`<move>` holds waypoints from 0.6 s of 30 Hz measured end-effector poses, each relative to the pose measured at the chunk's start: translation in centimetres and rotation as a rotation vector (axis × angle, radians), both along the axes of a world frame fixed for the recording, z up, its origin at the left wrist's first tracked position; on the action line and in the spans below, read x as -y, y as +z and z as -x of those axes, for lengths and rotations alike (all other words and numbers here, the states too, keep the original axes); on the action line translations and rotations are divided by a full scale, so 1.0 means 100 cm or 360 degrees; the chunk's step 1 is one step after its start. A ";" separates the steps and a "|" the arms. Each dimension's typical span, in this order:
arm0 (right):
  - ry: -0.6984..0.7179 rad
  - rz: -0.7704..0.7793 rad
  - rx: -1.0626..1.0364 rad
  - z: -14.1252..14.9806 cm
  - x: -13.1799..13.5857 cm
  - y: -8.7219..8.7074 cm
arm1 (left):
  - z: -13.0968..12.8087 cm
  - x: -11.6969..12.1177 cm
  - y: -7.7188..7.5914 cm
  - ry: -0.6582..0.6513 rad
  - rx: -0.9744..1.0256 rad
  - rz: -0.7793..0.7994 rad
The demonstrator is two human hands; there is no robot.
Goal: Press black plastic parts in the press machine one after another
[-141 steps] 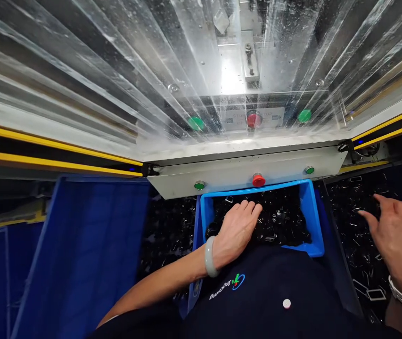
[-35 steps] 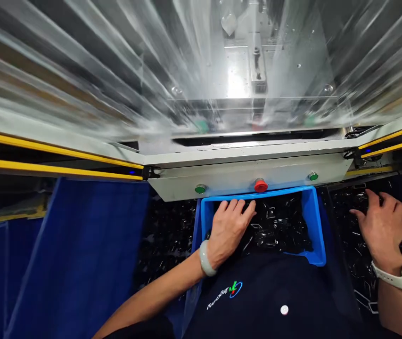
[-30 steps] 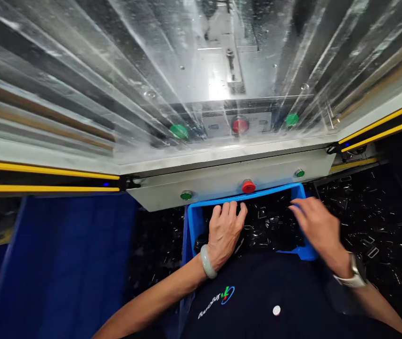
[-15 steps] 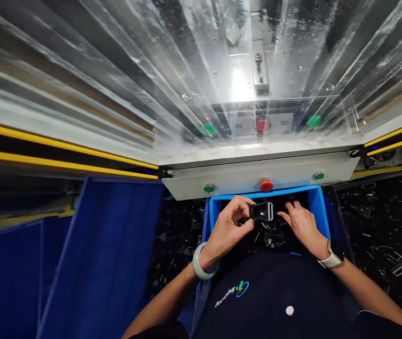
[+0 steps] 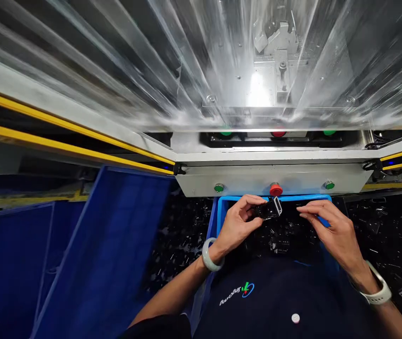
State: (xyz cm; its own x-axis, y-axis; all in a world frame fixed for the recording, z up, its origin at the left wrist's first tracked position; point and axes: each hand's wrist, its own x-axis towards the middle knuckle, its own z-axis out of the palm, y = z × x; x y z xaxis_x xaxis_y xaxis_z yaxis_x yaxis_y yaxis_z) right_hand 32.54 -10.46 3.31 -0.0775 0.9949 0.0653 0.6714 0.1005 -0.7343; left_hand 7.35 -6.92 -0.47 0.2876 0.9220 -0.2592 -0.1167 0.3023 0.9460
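Observation:
My left hand (image 5: 240,217) pinches a glossy black buckle (image 5: 267,211) between thumb and fingers. A pale, slotted metal frame (image 5: 277,206) forms the buckle's right end, and the whole piece tilts up to the right. To its right, apart from it, my right hand (image 5: 333,226) has thumb and index fingertips pressed together; anything between them is too small to make out. Both hands are over a blue bin (image 5: 224,214) in front of my body. Several black parts (image 5: 279,245) lie inside it, hard to tell apart in the dark.
Ahead stands a machine with a clear ribbed guard (image 5: 193,66) and a metal fixture (image 5: 283,77) behind it. Its front panel carries a red button (image 5: 275,189) and green buttons (image 5: 218,188) (image 5: 329,185). Loose black parts (image 5: 395,245) fill the right side; a blue panel (image 5: 116,245) stands left.
My right hand has lifted from the bin and moved right, its fingers now pinched. The buckle in my left hand has tilted. The guard's lower edge is higher, with a dark gap beneath.

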 end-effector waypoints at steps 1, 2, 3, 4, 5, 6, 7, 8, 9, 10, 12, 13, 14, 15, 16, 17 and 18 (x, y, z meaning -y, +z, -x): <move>0.0032 -0.0064 -0.0062 0.005 -0.003 0.009 | -0.001 0.000 0.002 -0.0028 -0.0056 -0.0057; 0.0073 -0.0102 -0.0102 0.010 -0.007 0.015 | -0.003 -0.001 0.005 -0.0056 -0.0105 -0.0124; 0.0116 -0.0115 -0.0135 0.016 -0.012 0.019 | -0.004 -0.001 0.007 -0.0090 -0.0145 -0.0193; 0.0160 -0.0100 -0.0166 0.021 -0.016 0.021 | -0.006 -0.002 0.009 -0.0124 -0.0175 -0.0264; 0.0197 -0.0061 -0.0197 0.024 -0.021 0.021 | -0.007 -0.003 0.011 -0.0153 -0.0197 -0.0332; 0.0224 -0.0007 -0.0229 0.027 -0.026 0.019 | -0.008 -0.004 0.013 -0.0174 -0.0214 -0.0390; 0.0240 0.0053 -0.0261 0.028 -0.031 0.017 | -0.009 -0.005 0.014 -0.0189 -0.0224 -0.0423; 0.0244 0.0115 -0.0296 0.028 -0.036 0.014 | -0.010 -0.006 0.014 -0.0196 -0.0225 -0.0426; 0.0243 0.0177 -0.0338 0.026 -0.040 0.012 | -0.011 -0.008 0.015 -0.0197 -0.0217 -0.0400; 0.0239 0.0235 -0.0389 0.024 -0.044 0.010 | -0.011 -0.010 0.014 -0.0194 -0.0198 -0.0360; 0.0221 0.0334 -0.0480 0.020 -0.050 0.007 | -0.012 -0.014 0.014 -0.0191 -0.0163 -0.0288; 0.0207 0.0356 -0.0501 0.019 -0.052 0.006 | -0.013 -0.016 0.015 -0.0187 -0.0162 -0.0287; 0.0192 0.0358 -0.0502 0.018 -0.053 0.006 | -0.014 -0.019 0.016 -0.0185 -0.0173 -0.0314; 0.0173 0.0345 -0.0486 0.019 -0.054 0.006 | -0.015 -0.022 0.017 -0.0192 -0.0192 -0.0364; 0.0151 0.0325 -0.0463 0.020 -0.055 0.006 | -0.016 -0.025 0.019 -0.0210 -0.0220 -0.0432; 0.0125 0.0301 -0.0445 0.021 -0.057 0.007 | -0.017 -0.029 0.022 -0.0231 -0.0259 -0.0503; 0.0097 0.0274 -0.0440 0.023 -0.060 0.009 | -0.018 -0.035 0.026 -0.0246 -0.0301 -0.0570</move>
State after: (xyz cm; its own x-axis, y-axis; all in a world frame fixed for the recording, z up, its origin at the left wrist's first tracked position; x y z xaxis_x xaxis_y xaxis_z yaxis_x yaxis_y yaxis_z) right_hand 30.22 -4.50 4.23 -0.1401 0.9872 -0.0766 0.4406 -0.0071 -0.8977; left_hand 9.17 -3.46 2.09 0.4078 0.9130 0.0080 0.0895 -0.0487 0.9948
